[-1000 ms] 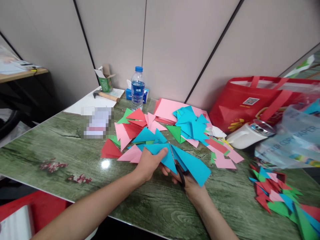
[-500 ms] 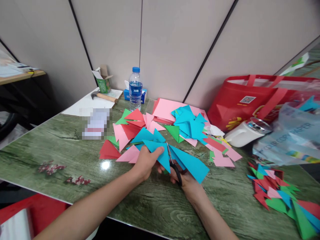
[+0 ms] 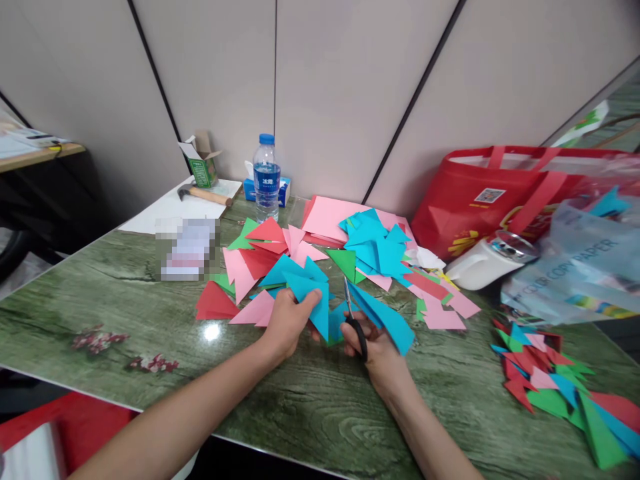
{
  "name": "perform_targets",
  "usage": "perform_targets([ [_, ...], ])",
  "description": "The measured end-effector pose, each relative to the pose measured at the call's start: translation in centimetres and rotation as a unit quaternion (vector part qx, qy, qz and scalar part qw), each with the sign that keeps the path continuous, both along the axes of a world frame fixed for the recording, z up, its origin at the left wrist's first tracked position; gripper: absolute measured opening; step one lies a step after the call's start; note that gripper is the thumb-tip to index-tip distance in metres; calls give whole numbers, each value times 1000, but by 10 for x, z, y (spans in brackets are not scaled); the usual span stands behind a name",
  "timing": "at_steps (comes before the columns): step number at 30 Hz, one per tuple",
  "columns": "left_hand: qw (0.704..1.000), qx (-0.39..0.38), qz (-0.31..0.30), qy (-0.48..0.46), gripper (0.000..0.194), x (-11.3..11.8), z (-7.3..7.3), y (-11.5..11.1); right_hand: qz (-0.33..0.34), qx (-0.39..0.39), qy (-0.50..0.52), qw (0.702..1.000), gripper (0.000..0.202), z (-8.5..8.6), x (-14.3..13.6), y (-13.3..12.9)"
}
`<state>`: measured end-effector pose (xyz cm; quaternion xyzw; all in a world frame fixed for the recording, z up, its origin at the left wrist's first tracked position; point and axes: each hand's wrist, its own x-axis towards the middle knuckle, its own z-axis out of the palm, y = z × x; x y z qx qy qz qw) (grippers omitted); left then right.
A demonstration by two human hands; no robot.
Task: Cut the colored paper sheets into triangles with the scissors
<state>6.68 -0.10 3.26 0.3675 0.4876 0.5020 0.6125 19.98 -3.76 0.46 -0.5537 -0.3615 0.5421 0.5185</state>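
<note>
My left hand [image 3: 289,324] pinches a blue paper piece [image 3: 315,303] between thumb and fingers, its tip pointing down. Black-handled scissors [image 3: 357,328] are gripped in my right hand [image 3: 380,353], their narrow blades pointing up and away, apart from the paper in my left hand. Another blue paper piece [image 3: 385,313] rests against the back of my right fingers; whether they hold it I cannot tell. Behind my left hand lie red paper pieces [image 3: 216,303], pink ones [image 3: 255,310] and more blue ones [image 3: 285,270]. A green triangle [image 3: 344,264] lies beyond the scissors.
Blue cut pieces [image 3: 375,240] lie on pink sheets [image 3: 325,217] at the back. A water bottle [image 3: 267,180], tissue box [image 3: 285,191] and hammer [image 3: 205,194] stand or lie far left. Rightward are a red bag [image 3: 450,200], white mug [image 3: 470,263] and mixed paper pieces [image 3: 545,373].
The blue paper at the scissors has come apart into two separated parts. My right hand with the scissors has moved slightly right, away from my left hand, which still holds its piece.
</note>
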Motion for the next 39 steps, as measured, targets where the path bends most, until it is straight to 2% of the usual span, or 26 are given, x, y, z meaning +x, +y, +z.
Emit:
perform_targets([
  [5,998,-12,-6,-60,48,-3,0,6,71,-10,0,997,44,10,-2,-2],
  [8,995,-17,9,-101,53,-6,-2,12,120,5,6,993,39,13,-1,-5],
  [11,989,-59,-37,-127,54,-8,-1,14,206,8,15,978,33,13,3,-7],
  [15,974,-140,-121,-128,47,-9,2,12,338,-26,24,941,30,12,8,-10],
  [17,973,-130,-145,-120,38,-9,2,10,378,-27,8,925,32,13,9,-11],
  [19,978,-84,-147,-125,39,-10,1,9,413,-6,-15,911,38,17,10,-12],
  [23,981,-22,-84,-173,44,-10,0,11,465,15,-43,884,37,24,13,-13],
  [27,979,-26,5,-203,40,-11,-1,16,419,41,-49,906,30,22,13,-13],
  [29,979,-28,30,-200,36,-12,-2,18,352,70,-40,932,31,18,11,-11],
  [31,981,-29,50,-185,31,-11,-3,18,248,106,-27,963,34,15,7,-8],
  [33,983,-26,55,-172,30,-10,-4,16,143,129,-20,981,38,12,5,-5],
  [35,984,-20,45,-172,30,-7,-4,13,76,133,-17,988,41,10,3,-2],
  [39,982,-17,21,-188,32,-2,-1,9,31,127,-16,991,39,9,2,0],
])
